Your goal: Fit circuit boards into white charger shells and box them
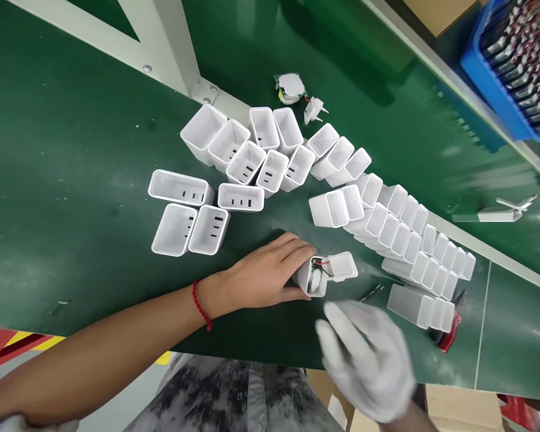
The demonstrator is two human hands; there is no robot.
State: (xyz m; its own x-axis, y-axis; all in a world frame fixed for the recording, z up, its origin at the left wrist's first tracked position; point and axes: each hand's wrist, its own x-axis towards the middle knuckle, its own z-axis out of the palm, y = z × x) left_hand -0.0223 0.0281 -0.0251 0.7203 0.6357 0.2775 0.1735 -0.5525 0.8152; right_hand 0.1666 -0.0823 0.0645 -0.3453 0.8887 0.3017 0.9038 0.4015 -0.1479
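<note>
My left hand (274, 270), bare with a red cord on the wrist, grips a white plastic charger case (302, 277) on the green bench. Inside its opening a circuit board and a white part show. A white end cap (341, 265) hangs out to the right on red and dark wires. Just below right of the case, my right hand (364, 354) wears a white glove and is blurred. Its fingers look apart, with nothing seen in them. Several empty white cases (175, 230) with port slots stand above and left of my left hand.
More white cases (387, 231) run in rows to the right. A loose circuit assembly (291, 87) with a wired plug piece (314, 110) lies at the back. Red-handled pliers (450, 333) and a dark metal tip (372, 293) lie right. A blue bin (474, 66) holds several wired parts.
</note>
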